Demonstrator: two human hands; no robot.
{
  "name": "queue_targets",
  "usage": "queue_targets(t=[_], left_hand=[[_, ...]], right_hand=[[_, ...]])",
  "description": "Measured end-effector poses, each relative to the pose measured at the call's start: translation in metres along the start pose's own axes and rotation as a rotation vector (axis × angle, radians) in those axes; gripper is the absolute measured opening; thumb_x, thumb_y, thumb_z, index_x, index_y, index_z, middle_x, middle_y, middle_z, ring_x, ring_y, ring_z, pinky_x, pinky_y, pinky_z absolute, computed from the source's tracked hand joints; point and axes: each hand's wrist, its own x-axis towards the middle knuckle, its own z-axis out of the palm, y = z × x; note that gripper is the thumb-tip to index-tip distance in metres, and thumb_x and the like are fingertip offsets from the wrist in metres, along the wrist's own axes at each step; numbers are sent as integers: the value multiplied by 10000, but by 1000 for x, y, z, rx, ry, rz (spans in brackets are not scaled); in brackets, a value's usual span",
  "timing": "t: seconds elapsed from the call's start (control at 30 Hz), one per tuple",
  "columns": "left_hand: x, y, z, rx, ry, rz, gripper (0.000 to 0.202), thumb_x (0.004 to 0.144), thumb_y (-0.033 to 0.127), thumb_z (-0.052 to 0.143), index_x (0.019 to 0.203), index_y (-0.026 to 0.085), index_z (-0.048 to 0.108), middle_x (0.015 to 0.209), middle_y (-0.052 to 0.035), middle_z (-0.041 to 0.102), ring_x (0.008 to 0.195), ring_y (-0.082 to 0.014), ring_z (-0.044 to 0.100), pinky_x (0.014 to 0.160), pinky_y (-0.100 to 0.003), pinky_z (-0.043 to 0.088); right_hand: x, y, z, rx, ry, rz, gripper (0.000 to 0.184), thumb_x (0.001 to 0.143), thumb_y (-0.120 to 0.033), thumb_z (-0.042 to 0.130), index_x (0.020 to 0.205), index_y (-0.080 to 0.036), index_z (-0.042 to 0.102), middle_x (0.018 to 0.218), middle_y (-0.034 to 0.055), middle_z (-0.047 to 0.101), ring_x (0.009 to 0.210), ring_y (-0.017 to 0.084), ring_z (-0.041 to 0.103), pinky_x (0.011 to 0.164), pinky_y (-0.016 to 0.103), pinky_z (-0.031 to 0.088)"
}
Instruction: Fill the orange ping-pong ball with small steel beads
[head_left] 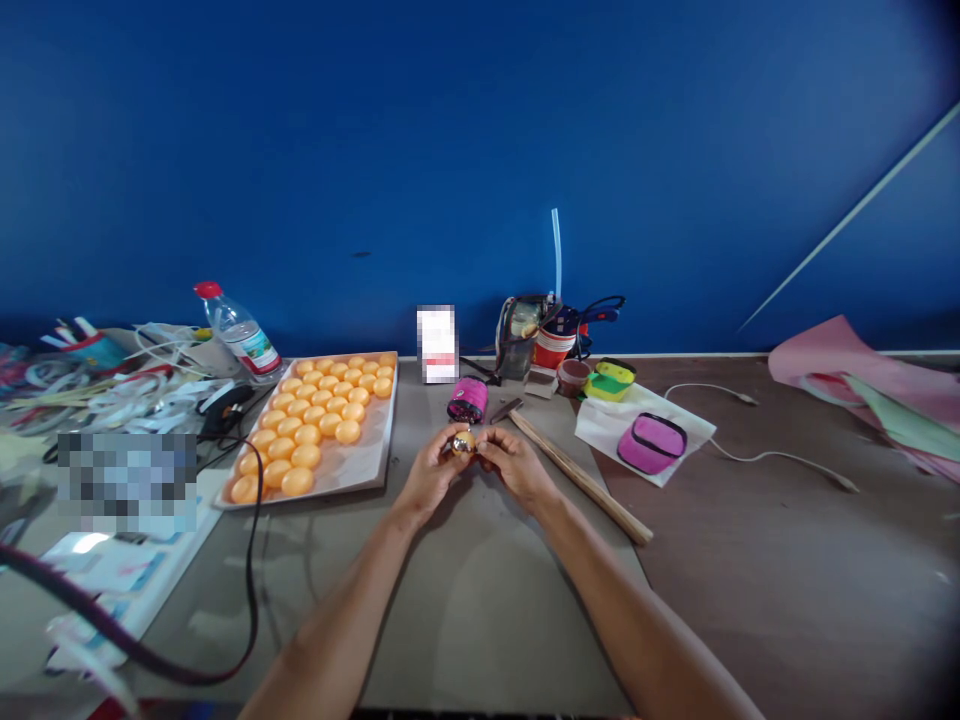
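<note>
Orange ball [463, 441], gripped by the closed fingers of the left hand [431, 470] and right hand [516, 462], hovered over the desk [480, 600]; at ten o'clock, a tray [375, 472] of balls [322, 416] lay seemingly untouched.

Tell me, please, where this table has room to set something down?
Bare: mat between tray and stick, nearer than the left hand and right hand holding the ball; tabletop right of the stick, below the cable. Crowded: left of the tray, around the cups.
</note>
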Motion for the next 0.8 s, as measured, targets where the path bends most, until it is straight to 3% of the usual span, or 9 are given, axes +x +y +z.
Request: queue_targets(t=[0.8], left_hand=[[1, -5, -4, 160, 12, 20, 521, 688, 358, 709, 1164, 181, 591, 965, -62, 640, 784, -164, 581, 701, -261, 464]], right_hand=[[0, 6, -1, -68, -1, 32, 145, 684, -312, 611, 681, -178, 556, 551, -43, 525, 526, 98, 451, 533, 231, 346]])
